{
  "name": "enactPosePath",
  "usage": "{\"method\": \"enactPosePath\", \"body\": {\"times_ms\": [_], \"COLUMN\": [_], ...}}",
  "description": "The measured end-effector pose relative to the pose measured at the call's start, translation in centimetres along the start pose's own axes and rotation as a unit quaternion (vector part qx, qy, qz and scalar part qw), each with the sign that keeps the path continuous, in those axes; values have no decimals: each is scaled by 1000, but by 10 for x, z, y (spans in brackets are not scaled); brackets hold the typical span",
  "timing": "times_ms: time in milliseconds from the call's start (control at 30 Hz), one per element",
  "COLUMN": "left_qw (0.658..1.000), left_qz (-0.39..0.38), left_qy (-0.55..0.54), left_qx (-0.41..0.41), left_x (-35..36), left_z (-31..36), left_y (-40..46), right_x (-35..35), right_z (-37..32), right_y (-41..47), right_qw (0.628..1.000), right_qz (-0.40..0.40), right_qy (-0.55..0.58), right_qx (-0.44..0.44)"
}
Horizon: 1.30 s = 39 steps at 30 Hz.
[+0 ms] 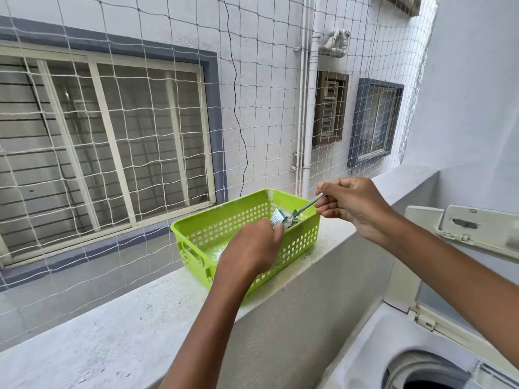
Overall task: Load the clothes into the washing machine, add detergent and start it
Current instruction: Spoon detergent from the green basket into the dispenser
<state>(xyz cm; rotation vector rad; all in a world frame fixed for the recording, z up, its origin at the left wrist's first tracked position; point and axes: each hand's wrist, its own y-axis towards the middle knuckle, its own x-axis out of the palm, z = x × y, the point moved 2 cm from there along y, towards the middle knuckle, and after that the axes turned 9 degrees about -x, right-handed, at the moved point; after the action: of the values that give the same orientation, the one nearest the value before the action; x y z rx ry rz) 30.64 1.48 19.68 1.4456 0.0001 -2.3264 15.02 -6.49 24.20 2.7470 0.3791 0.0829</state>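
Your left hand (252, 245) pinches a small packet (279, 217) over the green basket (233, 220) on the ledge (118, 318) | your right hand (351, 206) grips a thin strip pulled from it | washing machine (407, 357) — lid up — lower right.

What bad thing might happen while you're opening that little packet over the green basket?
1. The left hand and right hand pull the packet apart above the basket; powder might spill through the basket's holes onto the ledge.
2. The basket sits near the ledge's edge by the net; a hard tug might knock it.
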Motion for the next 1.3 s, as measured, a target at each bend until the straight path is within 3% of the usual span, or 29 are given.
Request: {"method": "enactPosePath", "body": {"times_ms": [633,1300], "left_qw": [999,995], "left_qz": [16,43], "left_qy": [28,91], "left_qx": [14,4], "left_x": [2,-2], "left_z": [-2,3], "left_y": [1,-7], "right_x": [-17,-27], "right_z": [8,15], "right_y": [-20,-25], "right_qw": [984,970], "right_qz": [106,132], "right_qy": [140,201], "right_qx": [32,40]}}
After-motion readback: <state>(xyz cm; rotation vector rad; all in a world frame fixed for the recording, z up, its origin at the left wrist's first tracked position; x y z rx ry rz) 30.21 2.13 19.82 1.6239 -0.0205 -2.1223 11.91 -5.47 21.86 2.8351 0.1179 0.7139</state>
